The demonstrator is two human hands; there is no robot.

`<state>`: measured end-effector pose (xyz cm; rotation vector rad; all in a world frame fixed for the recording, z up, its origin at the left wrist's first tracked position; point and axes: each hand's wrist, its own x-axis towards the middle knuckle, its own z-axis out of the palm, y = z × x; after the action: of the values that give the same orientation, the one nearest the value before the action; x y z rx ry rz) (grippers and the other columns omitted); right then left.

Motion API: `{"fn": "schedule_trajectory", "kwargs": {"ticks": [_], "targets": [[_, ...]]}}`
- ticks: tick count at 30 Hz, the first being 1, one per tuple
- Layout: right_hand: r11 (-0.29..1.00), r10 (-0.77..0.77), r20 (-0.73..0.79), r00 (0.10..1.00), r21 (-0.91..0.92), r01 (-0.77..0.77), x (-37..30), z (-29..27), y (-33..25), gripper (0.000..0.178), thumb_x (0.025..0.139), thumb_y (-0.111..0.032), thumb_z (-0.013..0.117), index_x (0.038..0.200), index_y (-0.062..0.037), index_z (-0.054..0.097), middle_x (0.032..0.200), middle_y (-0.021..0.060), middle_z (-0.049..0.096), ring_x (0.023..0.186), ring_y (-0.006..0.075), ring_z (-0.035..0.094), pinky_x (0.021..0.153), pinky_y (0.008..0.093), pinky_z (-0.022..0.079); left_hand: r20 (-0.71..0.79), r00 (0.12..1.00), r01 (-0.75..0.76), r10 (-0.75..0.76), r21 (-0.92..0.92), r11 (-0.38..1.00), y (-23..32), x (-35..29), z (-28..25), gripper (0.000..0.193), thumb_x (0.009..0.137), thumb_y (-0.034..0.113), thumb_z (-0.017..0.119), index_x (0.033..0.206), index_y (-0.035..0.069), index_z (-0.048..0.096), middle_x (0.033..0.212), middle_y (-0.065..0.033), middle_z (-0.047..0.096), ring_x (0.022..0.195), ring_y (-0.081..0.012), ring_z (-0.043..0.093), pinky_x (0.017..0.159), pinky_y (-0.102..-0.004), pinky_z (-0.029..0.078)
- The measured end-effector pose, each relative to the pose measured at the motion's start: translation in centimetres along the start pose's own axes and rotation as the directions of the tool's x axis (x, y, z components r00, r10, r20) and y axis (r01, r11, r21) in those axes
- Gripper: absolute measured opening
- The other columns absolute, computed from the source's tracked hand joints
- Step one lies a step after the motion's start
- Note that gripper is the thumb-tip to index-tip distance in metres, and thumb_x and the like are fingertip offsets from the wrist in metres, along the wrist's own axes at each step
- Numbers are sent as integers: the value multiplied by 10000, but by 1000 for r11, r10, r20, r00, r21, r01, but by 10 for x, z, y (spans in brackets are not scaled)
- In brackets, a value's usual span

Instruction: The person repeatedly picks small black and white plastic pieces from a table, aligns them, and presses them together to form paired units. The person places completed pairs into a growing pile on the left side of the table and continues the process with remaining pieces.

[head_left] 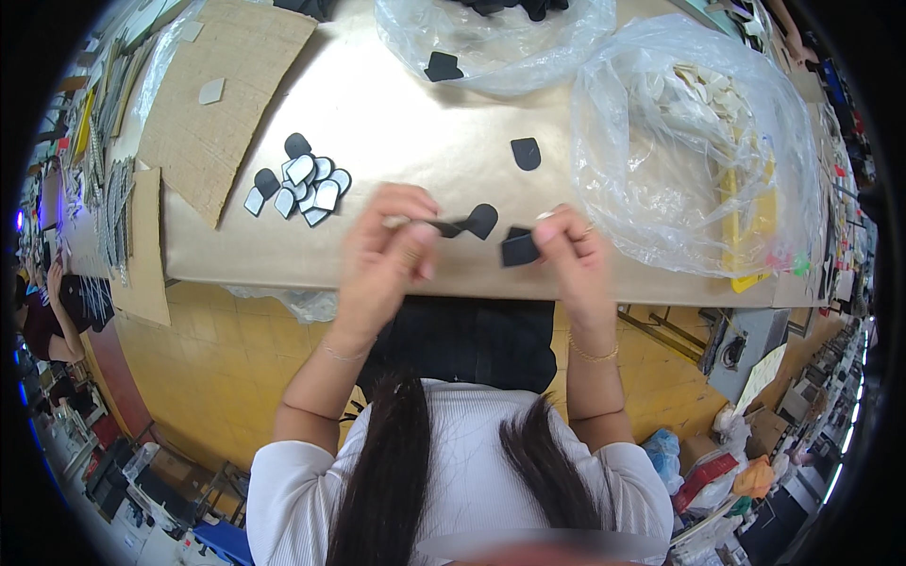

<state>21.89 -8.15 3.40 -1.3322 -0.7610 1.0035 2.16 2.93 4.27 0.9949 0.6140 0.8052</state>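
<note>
Both my hands are raised over the near edge of the table, slightly blurred. My left hand (392,245) pinches a thin black piece (448,228), seen nearly edge-on. Between finger and thumb, my right hand (573,247) grips a black patch (518,248) with a straight lower edge. Another black patch (483,221), rounded at one end, shows between the hands; whether it lies on the table or joins the left piece, I cannot tell. Left of my hands is a loose pile of white-faced, black-edged patches (326,194). A single black patch (526,154) lies farther back.
Brown sheeting covers the table (396,123). Cardboard (226,94) lies at the left. A clear plastic bag of black pieces (528,71) stands at the back; another bag (651,160) with pale pieces is at the right, by a yellow tray (731,222). Another person's arm (61,307) is far left.
</note>
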Motion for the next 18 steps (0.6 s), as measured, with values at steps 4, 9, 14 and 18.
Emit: {"fn": "schedule_trajectory", "kwargs": {"ticks": [4,9,14,18], "targets": [[999,-16,-123,992,-45,11,2,-15,-5,202,991,-129,682,856,17,646,817,3,576,718,67,536,675,214,439,-94,953,-249,287,292,923,7,21,-16,101,956,-8,660,1051,12,687,1071,-66,627,709,-76,585,566,-188,469],[988,-92,-192,977,-137,67,0,-8,1,212,982,-133,696,859,35,654,812,13,587,708,68,533,648,225,426,178,819,-481,545,729,486,-12,50,-14,182,874,-56,725,1041,13,749,1007,-73,669,744,-114,633,605,-237,504],[893,-140,-193,971,-449,40,2,-9,-1,177,951,-120,722,862,28,684,785,33,595,670,89,524,616,234,417,384,772,-527,506,833,171,-23,54,-13,311,781,-97,718,1059,38,748,1031,-97,692,878,-244,679,710,-341,560],[807,-205,-193,960,-587,54,4,-5,-3,168,944,-122,727,884,26,675,810,44,602,686,115,528,663,264,451,394,795,-550,461,789,275,-20,40,-13,356,760,-108,721,1076,55,750,1089,-106,697,932,-268,689,734,-343,569]]}}
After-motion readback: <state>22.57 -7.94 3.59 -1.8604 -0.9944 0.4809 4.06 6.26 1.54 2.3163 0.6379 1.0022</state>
